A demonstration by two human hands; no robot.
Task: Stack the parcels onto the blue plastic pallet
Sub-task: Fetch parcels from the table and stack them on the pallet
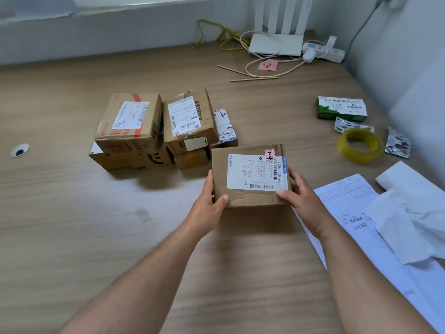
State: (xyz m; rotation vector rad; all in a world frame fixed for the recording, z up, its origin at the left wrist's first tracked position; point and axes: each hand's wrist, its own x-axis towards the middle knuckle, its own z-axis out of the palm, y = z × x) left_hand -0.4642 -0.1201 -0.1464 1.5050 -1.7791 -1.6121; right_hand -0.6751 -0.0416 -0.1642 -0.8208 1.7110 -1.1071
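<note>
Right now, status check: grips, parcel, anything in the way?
Left grip and right grip hold labelled parcel by its sides. Parcel stack just beyond, nothing between. Blue pallet not in view.

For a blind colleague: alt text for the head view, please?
Left hand and right hand grip a labelled cardboard parcel by its sides, before stacked parcels on a wooden surface; a yellow tape roll and papers lie right.

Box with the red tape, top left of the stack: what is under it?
The red-taped box rests on a wider cardboard box with black print on its front, standing on the wooden surface. The lower box's top is covered; no blue pallet shows beneath.
</note>
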